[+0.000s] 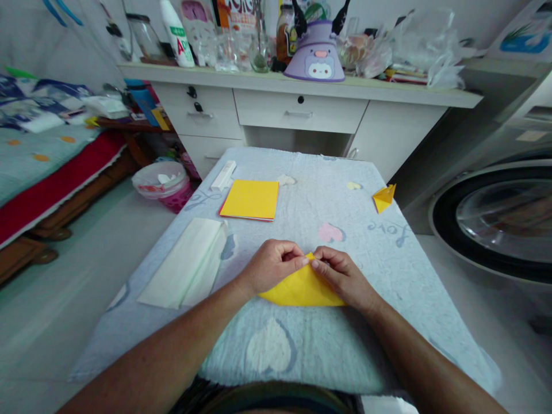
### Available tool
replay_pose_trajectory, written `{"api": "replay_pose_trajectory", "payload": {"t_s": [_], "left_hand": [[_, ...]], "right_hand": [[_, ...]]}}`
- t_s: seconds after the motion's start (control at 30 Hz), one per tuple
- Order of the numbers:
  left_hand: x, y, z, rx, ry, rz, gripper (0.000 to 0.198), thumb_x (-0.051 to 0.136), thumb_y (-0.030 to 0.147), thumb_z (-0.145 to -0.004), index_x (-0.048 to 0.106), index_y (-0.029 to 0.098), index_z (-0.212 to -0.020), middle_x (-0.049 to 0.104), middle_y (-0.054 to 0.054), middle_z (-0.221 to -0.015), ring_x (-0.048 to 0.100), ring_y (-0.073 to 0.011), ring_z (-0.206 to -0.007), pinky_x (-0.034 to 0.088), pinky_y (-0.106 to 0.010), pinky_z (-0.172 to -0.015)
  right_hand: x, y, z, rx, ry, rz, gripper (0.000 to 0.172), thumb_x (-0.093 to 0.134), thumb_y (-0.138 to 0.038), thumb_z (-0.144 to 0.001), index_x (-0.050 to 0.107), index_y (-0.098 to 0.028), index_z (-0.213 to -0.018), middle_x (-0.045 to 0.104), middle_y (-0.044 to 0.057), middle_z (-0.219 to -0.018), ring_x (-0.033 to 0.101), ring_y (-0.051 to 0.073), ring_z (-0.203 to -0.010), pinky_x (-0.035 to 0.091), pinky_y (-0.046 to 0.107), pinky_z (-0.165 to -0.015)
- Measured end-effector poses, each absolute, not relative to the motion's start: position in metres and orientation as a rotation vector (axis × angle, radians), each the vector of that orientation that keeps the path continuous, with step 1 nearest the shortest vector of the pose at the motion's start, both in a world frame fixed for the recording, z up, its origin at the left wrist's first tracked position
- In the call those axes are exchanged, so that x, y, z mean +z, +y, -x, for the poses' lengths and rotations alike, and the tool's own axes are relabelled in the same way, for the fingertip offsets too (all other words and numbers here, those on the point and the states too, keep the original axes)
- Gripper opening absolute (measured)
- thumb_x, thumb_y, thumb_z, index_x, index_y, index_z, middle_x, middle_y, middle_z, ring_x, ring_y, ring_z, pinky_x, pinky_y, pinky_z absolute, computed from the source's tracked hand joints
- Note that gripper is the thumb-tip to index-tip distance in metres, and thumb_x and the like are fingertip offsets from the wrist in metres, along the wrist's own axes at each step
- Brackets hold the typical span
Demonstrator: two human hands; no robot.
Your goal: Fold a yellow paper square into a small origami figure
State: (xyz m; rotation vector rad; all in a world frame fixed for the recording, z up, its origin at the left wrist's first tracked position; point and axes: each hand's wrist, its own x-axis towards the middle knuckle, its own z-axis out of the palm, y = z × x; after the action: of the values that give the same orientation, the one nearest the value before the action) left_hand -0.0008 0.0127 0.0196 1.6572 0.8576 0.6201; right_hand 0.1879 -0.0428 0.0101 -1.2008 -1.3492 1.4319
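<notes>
Left hand point(276, 267) and right hand point(345, 275) pinched yellow paper point(302, 289) at lower centre, on a cloth-covered worktop point(332, 351).
A washing machine point(487, 144) stood at right; at left, a lined bin point(177, 198) held white scraps point(164, 179). Upper left, a white bottle point(177, 37) showed a red "A"; right of centre, the cloth point(353, 215) read "Love".

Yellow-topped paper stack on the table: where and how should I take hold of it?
Probably pinch the yellow-topped paper stack at its near right corner, coming from your side with the left hand once it is off the yellow sheet. The stack lies flat, its layered near edge facing you, and the pale packet reaches close to its near left corner.
</notes>
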Motion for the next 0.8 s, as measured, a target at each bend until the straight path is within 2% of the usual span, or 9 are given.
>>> {"api": "replay_pose_trajectory", "payload": {"t_s": [0.43, 0.8], "left_hand": [[0.0217, 0.0122, 0.0021, 0.574, 0.854, -1.647, 0.027, 0.062, 0.039, -0.080, 0.062, 0.014, -0.070, 0.046, 0.005, -0.060, 0.039, -0.0084, -0.057, 0.029, -0.020, -0.051], [0.0221, 0.0148, 0.0033, 0.635, 0.813, -1.790, 0.023, 0.061, 0.033, -0.082, 0.066, 0.014, -0.071, 0.051, 0.003, -0.065, 0.046, -0.0100, -0.062, 0.034, -0.021, -0.056]], "right_hand": [[0.0127, -0.0445, -0.1878, 1.425, -1.361, 1.209, 0.035, 0.064, -0.053, -0.084, 0.058, -0.019, -0.075, 0.046, -0.003, -0.065, 0.037, 0.010, -0.058, 0.029, 0.023, -0.052], [0.0126, -0.0438, -0.1876, 1.410, -1.397, 1.183, 0.034, 0.063, -0.051, -0.085, 0.057, -0.019, -0.075, 0.046, -0.003, -0.067, 0.038, 0.010, -0.059, 0.030, 0.023, -0.054]]}}
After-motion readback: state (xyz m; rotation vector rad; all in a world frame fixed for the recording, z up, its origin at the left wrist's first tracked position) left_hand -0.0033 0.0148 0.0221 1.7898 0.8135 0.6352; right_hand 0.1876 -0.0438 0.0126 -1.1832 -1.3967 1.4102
